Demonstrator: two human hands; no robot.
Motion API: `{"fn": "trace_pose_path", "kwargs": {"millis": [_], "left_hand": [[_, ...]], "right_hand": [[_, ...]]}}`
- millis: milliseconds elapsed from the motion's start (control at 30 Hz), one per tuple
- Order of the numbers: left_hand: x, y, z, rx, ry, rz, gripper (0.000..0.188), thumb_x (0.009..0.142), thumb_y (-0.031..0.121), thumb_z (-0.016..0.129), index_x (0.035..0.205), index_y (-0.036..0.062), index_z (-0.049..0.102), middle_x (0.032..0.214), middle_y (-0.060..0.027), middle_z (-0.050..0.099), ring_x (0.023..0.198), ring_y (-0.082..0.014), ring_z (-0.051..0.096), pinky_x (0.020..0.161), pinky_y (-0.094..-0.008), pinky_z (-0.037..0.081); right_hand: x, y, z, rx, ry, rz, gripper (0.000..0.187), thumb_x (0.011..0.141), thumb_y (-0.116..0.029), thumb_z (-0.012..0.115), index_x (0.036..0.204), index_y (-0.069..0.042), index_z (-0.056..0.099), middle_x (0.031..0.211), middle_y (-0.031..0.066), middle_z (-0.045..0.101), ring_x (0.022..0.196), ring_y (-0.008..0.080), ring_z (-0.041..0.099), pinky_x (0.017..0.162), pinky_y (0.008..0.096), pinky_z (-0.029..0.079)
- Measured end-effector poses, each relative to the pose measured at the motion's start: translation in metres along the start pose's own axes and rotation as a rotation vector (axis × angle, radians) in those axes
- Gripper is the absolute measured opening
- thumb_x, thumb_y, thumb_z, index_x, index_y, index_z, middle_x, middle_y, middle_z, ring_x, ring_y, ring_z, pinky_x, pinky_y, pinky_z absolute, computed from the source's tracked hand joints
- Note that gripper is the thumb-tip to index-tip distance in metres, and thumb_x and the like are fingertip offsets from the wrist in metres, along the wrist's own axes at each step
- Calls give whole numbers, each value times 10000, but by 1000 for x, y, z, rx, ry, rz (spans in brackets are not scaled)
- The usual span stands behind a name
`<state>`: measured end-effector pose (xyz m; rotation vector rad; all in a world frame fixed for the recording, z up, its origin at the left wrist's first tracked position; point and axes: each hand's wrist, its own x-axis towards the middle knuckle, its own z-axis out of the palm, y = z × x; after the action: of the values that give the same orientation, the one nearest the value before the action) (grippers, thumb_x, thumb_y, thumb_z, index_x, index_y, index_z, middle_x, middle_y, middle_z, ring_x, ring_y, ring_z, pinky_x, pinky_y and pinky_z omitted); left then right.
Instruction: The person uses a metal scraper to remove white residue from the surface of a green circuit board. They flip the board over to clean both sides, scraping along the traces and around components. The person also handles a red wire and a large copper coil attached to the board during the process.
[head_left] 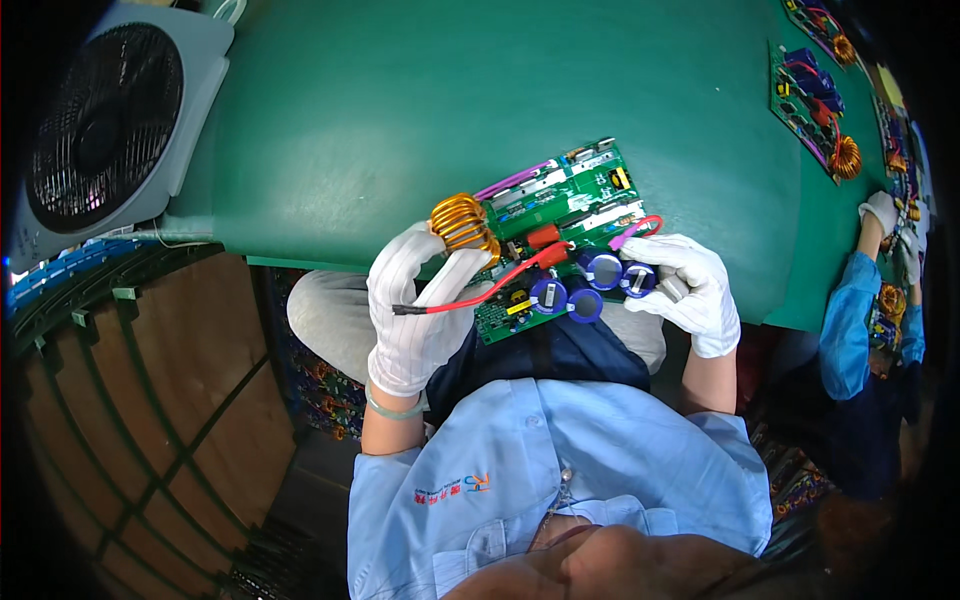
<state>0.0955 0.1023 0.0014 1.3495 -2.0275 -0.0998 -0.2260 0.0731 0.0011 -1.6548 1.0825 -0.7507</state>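
Between my gloved hands a green circuit board (545, 208) is held at a tilt over the near edge of the table. My left hand (418, 300) grips its left end, fingers around the copper-wound coil (464, 226). A red wire (480, 296) with a black tip runs from the board across that hand. My right hand (690, 285) is closed on the right end, beside the blue capacitors (602, 268), its thumb and fingers at the outermost one. A pink-sleeved red wire (640, 229) loops up near my right fingertips.
A grey box fan (105, 130) stands at the left on the green table (400, 100). More circuit boards (812, 100) lie at the far right. Beside them a co-worker's gloved hands (880, 212) handle other boards. Brown panels in a dark frame (180, 380) are at lower left.
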Motion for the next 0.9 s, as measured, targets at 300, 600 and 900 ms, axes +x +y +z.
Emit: {"fn": "trace_pose_path", "kwargs": {"millis": [300,600,900], "left_hand": [[55,2,-1,4,-329,93,478,675,139,843,1128,112,694,1129,-175,594,1043,-388,631,862,-466,553],[62,-1,-1,-45,-369,148,409,694,156,843,1072,113,695,1066,-158,611,998,-365,637,828,-441,551],[76,-44,5,-560,-462,-220,339,727,64,788,1046,76,671,989,-88,657,965,-251,664,850,-353,532]], "right_hand": [[-2,1,-2,31,59,-86,502,692,-37,855,1181,-42,742,1120,113,750,1036,264,708,924,361,549],[-20,32,5,489,546,-137,427,1093,-297,457,1053,59,690,908,184,697,501,92,466,517,221,364],[12,-4,-21,541,540,144,446,1100,-312,441,1204,58,668,907,101,682,562,69,483,486,206,353]]}}
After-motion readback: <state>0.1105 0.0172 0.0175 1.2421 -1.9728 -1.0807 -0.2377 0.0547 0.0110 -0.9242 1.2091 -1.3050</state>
